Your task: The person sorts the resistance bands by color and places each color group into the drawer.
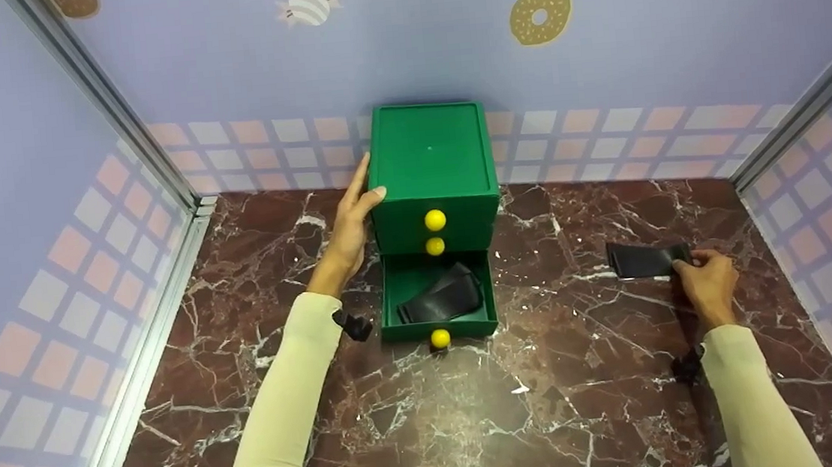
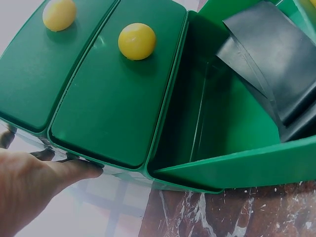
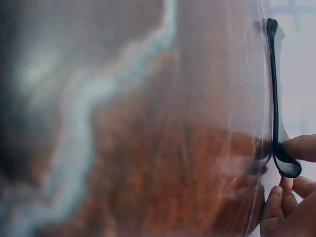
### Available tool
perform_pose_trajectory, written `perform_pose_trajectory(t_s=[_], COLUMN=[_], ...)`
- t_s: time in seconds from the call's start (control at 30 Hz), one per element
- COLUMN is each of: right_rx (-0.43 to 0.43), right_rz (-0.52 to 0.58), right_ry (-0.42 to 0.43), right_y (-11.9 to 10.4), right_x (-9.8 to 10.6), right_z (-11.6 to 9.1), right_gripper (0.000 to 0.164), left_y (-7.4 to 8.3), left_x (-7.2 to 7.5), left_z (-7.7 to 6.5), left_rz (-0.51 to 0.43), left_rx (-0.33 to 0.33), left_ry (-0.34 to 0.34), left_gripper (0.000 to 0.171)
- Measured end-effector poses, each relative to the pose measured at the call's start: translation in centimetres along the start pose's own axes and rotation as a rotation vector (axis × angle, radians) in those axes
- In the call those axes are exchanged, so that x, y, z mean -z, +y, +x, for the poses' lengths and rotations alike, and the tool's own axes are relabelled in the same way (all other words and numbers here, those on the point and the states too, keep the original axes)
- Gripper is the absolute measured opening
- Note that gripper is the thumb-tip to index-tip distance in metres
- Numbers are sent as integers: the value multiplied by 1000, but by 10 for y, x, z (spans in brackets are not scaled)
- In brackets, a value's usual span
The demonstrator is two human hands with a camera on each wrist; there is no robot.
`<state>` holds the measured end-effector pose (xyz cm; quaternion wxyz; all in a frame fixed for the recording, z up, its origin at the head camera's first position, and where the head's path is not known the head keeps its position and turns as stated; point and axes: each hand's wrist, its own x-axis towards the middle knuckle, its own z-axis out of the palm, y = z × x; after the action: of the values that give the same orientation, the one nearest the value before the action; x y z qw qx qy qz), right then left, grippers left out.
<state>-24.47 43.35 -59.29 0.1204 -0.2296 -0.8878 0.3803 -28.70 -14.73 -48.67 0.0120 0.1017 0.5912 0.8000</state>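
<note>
A green drawer box with yellow round knobs stands against the back wall. My left hand rests along its left side, fingers stretched out and thumb at the top front corner. The bottom drawer is pulled out, and a folded black strip of smooth, rubbery look lies slanted in it. Over on the right, my right hand pinches the near end of a second folded black strip, thumb on top and fingers beneath. Seen edge-on in the right wrist view, this strip is thin, with a rounded fold at its end.
The two upper drawers are closed. Dark red marbled tabletop with white veins spreads around the box. Patterned walls enclose the table at the back, left and right, with metal strips at the corners. A small white scrap lies in front.
</note>
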Motion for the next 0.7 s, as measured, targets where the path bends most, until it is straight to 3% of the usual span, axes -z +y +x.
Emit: perform_pose_trajectory(t_s=[0.37,0.7], right_rx=[61,301], right_rz=[41,74], right_ry=[59,141], right_y=[-15,-59], right_x=[3,4], right_z=[-12,-45], right_gripper=[37,24], left_y=[-1,-1], left_x=[0,1], left_z=[0,1], left_rz=[-5,12], left_rx=[-4,-10], left_ry=[-1,-10], left_gripper=[77,78])
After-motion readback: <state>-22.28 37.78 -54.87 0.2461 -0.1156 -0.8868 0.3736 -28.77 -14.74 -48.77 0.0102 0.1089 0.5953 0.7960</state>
